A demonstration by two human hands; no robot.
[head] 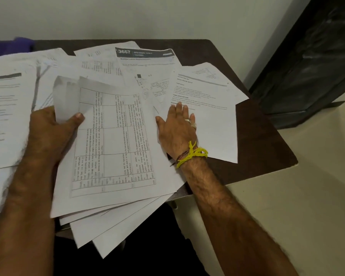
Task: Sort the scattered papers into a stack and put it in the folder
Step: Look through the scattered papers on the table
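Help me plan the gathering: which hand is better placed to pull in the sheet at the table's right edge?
Right, probably. The right hand lies flat with its fingers on that sheet. The left hand grips the fanned bundle, thumb on top.

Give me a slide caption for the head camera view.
Left hand grips a fanned stack of papers; right hand rests flat on loose sheets.

We see two bare forearms, both hairy and with no sleeves showing anywhere in view. On the right hand (176, 129) we can make out a silvery ring (187, 120) on one finger, with what looks like a pale strip wrapped round a finger just beside it. Around the right wrist sits a knotted yellow thread band (191, 154) with loose frayed ends, and a thinner dark cord alongside it.
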